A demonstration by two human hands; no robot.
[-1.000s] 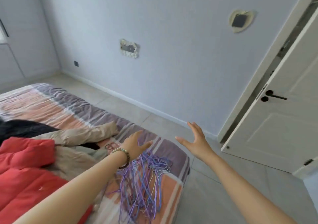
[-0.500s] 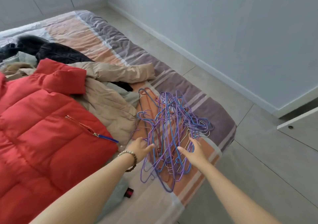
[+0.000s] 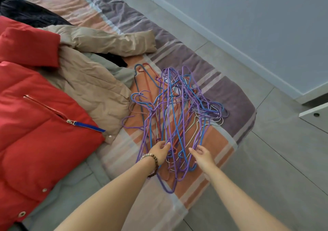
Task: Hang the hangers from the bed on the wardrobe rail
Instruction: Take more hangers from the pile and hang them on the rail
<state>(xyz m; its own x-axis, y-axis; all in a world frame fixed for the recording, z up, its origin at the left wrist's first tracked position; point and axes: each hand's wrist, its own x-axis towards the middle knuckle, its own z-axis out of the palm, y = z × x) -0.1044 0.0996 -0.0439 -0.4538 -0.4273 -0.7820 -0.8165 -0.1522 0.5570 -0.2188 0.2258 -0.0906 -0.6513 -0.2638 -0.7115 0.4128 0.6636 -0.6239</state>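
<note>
Your single camera rides on your head and looks forward and steeply down, so your left hand [image 3: 160, 151] and right hand [image 3: 203, 157] show close up, reaching away from you, low in the middle of the wide picture. It faces the near corner of the bed [image 3: 230, 95], with the floor [image 3: 275, 159] on the right and the wall [image 3: 266, 17] across the top right.

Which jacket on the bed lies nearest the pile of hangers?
The beige jacket: its edge borders the hangers, while the red jacket and the black one lie farther off.
</note>
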